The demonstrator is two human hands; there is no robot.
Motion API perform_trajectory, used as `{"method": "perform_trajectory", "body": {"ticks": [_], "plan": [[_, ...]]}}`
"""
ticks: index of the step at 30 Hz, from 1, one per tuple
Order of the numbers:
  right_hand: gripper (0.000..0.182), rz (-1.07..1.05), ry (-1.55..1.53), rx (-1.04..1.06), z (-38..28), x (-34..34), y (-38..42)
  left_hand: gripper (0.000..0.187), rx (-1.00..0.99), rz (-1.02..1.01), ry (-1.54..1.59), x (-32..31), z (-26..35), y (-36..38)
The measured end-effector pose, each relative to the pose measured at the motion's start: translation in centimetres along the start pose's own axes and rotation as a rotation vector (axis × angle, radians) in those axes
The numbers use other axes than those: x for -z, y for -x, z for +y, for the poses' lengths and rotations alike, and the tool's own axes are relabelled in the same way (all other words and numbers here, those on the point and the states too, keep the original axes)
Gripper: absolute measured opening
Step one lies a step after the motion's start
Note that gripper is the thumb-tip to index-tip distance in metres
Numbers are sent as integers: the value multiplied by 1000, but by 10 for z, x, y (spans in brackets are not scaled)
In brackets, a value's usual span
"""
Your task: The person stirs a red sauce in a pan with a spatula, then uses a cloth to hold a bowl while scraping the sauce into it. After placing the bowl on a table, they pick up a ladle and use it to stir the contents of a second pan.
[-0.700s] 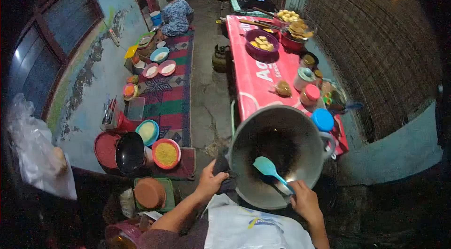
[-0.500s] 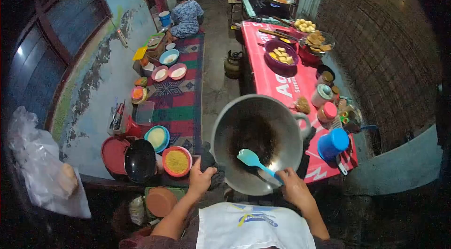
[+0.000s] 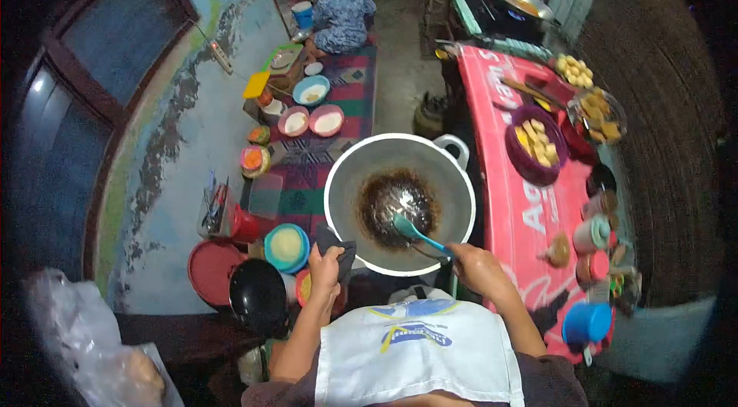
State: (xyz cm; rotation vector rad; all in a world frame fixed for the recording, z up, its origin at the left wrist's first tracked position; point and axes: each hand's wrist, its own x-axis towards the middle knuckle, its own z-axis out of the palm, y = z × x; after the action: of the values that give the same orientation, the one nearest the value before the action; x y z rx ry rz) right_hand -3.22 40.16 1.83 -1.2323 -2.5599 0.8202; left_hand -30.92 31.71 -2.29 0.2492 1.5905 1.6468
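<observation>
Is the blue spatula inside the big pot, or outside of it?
Inside. The blue spatula has its head within the rim of the big pot, its handle in the right hand.

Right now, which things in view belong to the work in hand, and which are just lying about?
In hand:
- large pot
- blue spatula, in the right hand, its head in the pot
- dark cloth, in the left hand, at the pot's edge

Apparently lying about, touched by neither hand:
- black pan
- purple bowl
- blue mug
</observation>
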Motion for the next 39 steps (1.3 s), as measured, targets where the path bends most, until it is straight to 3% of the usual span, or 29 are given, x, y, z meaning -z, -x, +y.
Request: {"method": "perform_trajectory", "body": {"ticks": [3, 4, 5, 8, 9, 12, 14, 15, 17, 18, 19, 20, 22, 23, 26, 27, 28, 30, 31, 32, 34, 35, 38, 39], "plan": [[40, -58, -20, 44, 8, 21, -95, 28, -85, 98, -95, -3, -12, -98], [41, -66, -15, 82, 10, 26, -124, 24, -151, 170, -173, -12, 4, -109], [42, -103, -8, 91, 10, 31, -152, 26, -97, 95, -115, -18, 21, -115], [43, -157, -10, 157, 9, 39, -229, 27, -133, 185, 1, -33, 41, -149], [43, -162, -3, 162, 9, 38, -254, 28, -169, 256, -107, -21, 26, -176], [46, -219, 39, 288, 25, 32, -337, 34, -51, 325, 15, -42, 55, -219], [44, -317, 37, 261, 36, 25, -392, 50, 59, 411, 13, -56, 70, -257], [44, -304, 34, 245, 41, 25, -419, 52, -128, 197, -267, -53, 73, -277], [42, -347, 44, 297, 47, 33, -473, 53, -102, 239, -266, -24, 36, -348], [42, -311, 66, 288, 49, 47, -508, 53, -101, 298, -231, -37, 34, -400], [38, -285, 107, 329, 49, 57, -533, 48, -395, 279, -496, -100, 111, -385], [35, -275, 122, 359, 48, 61, -550, 48, -395, 251, -506, -127, 145, -398], [31, -238, 128, 320, 63, 73, -600, 37, 9, 370, -316, -170, 181, -437], [27, -214, 137, 309, 71, 79, -622, 30, 27, 90, -332, -114, 127, -510], [27, -81, 33, 261, 91, 119, -673, 43, 29, -16, -453, -161, 169, -594], [28, -31, 11, 217, 102, 129, -690, 28, -191, 133, -543, -219, 200, -597], [28, -12, 12, 209, 115, 138, -707, 28, -203, 117, -545, -253, 216, -617], [31, 103, -7, 176, 145, 155, -744, 28, -46, -2, 105, -307, 230, -663], [34, 92, -4, 110, 151, 174, -763, 30, -662, -255, -230, -310, 212, -712], [36, 169, -41, 141, 166, 184, -782, 30, -656, -263, -236, -313, 188, -754], [33, 180, -26, 57, 190, 210, -821, 30, -105, -134, -54, -385, 219, -793], [26, 299, -60, 101, 204, 219, -843, 29, -105, -152, -7, -436, 255, -781], [26, 382, -41, 126, 237, 255, -900, 30, -24, -236, 70, -509, 278, -832], [22, 332, -14, 77, 245, 269, -918, 32, -125, -253, -150, -505, 257, -882]]}}
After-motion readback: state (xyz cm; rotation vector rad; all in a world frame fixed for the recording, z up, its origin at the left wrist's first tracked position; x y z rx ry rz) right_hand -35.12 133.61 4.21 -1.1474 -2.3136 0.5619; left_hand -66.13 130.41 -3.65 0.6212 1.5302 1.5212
